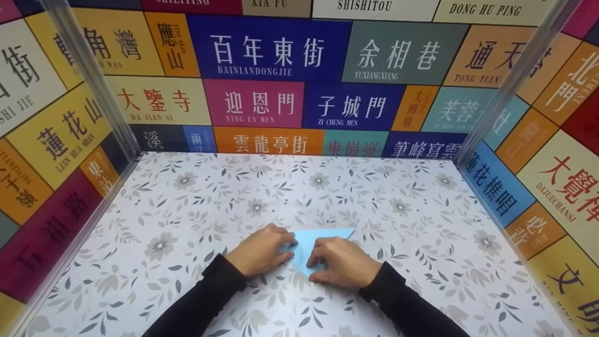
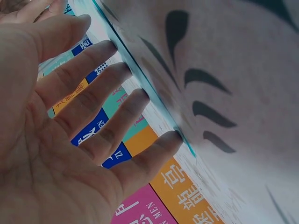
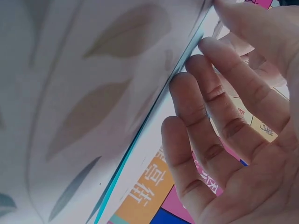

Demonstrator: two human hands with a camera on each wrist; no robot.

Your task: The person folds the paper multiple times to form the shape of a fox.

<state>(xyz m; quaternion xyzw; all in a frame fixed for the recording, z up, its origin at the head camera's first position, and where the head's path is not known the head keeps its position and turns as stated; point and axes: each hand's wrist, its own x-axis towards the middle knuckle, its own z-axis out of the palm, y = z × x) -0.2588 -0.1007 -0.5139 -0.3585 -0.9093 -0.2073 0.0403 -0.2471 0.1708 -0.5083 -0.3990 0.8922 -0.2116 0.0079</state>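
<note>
Grey and beige flowers and leaves pattern the white tabletop (image 1: 281,187) that spreads out under both hands, with sign-covered walls (image 1: 269,49) rising ahead of the fingers and to either side. Lightly bent, with gaps between them, the fingers (image 2: 174,138) of the left hand (image 1: 262,250) touch a sheet of light blue paper (image 1: 304,245) with their tips. On the right hand (image 1: 346,263) the fingers (image 3: 184,88) lie closer together, also gently bent, their tips on the paper; neither hand is closed round it. The paper lies flat between the two sets of fingertips, roughly triangular as far as it shows. One sharp corner reaches out past the right knuckles, away from the person; another part narrows down toward the right thumb. Its left end is hidden by the left fingers. Behind each hand a black sleeve (image 1: 199,299) covers the wrist and forearm. Well beyond the fingertips, an orange sign (image 1: 269,140) stands at the tabletop's far edge, with a dark blue one higher up.
</note>
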